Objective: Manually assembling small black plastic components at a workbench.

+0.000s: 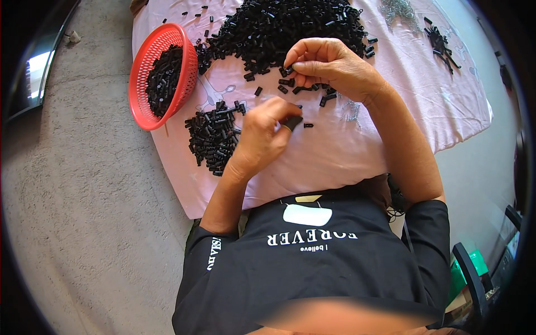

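Observation:
My right hand (pixel 340 70) is closed in a pinch on a small black plastic tube (pixel 289 70), just in front of the large heap of similar black pieces (pixel 290 28). Nearer to me, my left hand (pixel 261 137) is closed with its fingertips together low over the cloth. A dark covering with a yellowish edge (pixel 291 122) shows at its fingers; whatever they grip is mostly hidden. Loose black tubes (pixel 328 98) lie beneath my right hand. Beside my left wrist spreads a smaller pile of black tubes (pixel 209 137).
A red plastic basket (pixel 191 75), partly filled with black pieces, stands tilted at the table's left edge. Pink cloth (pixel 329 162) covers the table. Thin silvery metal bits (pixel 400 12) and a small cluster of longer black pieces (pixel 441 44) lie far right.

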Demonstrator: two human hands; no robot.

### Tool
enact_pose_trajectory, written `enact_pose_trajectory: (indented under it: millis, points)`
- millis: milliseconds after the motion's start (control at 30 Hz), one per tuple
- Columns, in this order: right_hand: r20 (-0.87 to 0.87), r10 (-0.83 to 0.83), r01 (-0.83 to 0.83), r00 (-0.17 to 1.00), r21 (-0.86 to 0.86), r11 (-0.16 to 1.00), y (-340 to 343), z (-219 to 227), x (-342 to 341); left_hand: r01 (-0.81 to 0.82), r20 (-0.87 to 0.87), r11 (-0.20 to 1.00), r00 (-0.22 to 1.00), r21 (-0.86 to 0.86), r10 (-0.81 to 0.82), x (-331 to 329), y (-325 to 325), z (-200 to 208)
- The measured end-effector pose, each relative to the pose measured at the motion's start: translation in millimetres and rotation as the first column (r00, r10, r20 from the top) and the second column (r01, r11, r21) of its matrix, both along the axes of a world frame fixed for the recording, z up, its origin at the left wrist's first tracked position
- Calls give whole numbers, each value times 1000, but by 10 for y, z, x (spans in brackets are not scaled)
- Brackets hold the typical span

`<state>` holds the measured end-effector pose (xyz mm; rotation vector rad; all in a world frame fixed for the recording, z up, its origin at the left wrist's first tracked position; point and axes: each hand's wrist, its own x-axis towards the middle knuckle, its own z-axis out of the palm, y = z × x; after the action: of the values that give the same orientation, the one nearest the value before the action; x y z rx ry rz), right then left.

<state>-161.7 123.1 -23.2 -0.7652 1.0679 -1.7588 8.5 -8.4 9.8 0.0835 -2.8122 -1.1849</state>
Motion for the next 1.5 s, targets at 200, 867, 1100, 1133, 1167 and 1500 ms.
enact_pose_trajectory:
  millis: [200, 867, 1100, 1133, 1167, 1500]
  points:
    - [-25, 13, -13, 1000, 26, 1000, -29, -20, 37, 106, -97, 979, 987, -176, -125, 73, 108, -189]
    - [-3, 71, -70, 998, 65, 995, -43, -6, 62, -287, -163, 915, 926, 283, 341, -19, -17, 44]
    - [-7, 84, -84, 996, 54, 995, -49, -19, 73, -281, -188, 899, 915, 337, 356, -33, -3, 31]
    - [-7, 84, -84, 996, 54, 995, -49, -19, 74, -280, -185, 892, 914, 355, 360, -36, 3, 32]
    - [-6, 85, -85, 996, 53, 995, -54, -19, 76, -281, -186, 892, 914, 354, 361, -33, 2, 22]
    - [-3, 79, -79, 997, 22, 997, -61, -27, 82, -290, -160, 871, 913, 396, 376, -35, 6, 13]
